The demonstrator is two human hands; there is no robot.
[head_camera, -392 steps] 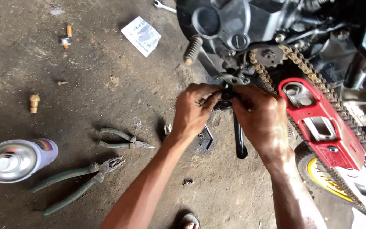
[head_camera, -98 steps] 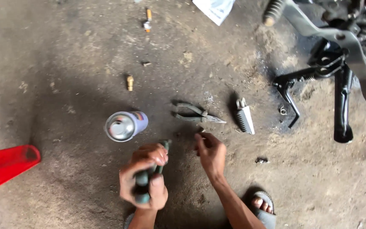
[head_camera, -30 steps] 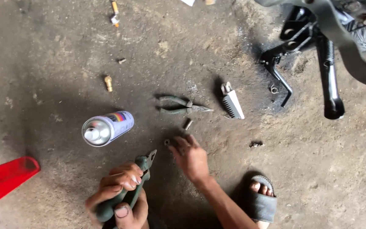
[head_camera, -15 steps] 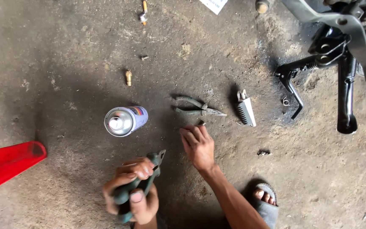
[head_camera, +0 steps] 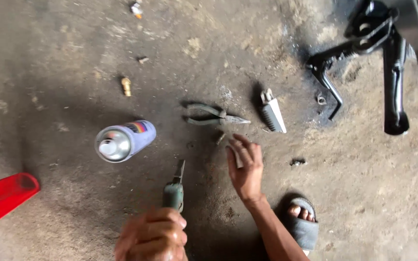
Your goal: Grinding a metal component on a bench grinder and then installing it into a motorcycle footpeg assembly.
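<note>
Low in the frame, just left of centre, the left hand point(head_camera: 152, 236) is blurred but clenched round the green grips of a pair of pliers point(head_camera: 174, 187), whose closed nose points up toward the middle of the picture. To its right the right hand point(head_camera: 246, 166) hangs just above the concrete floor point(head_camera: 64, 58) with the fingers spread loosely; a small pale pin-like piece lies across them, though whether it is pinched or merely resting there I cannot tell. Just above that hand's fingertips a tiny dark bit sits on the floor. Higher, near the centre, lies a second pair of green-handled needle-nose pliers point(head_camera: 216, 116), nose pointing right, and just beside them to the right a ribbed metal footpeg point(head_camera: 273, 113). Left of centre stands a lilac spray can point(head_camera: 124, 140), seen from above. A small brass fitting point(head_camera: 126, 86) lies in the upper left, a red plastic piece point(head_camera: 1, 198) pokes in at the lower left edge, a black stand point(head_camera: 395, 92) fills the upper right, and a sandalled foot point(head_camera: 302, 223) shows at lower right
</note>
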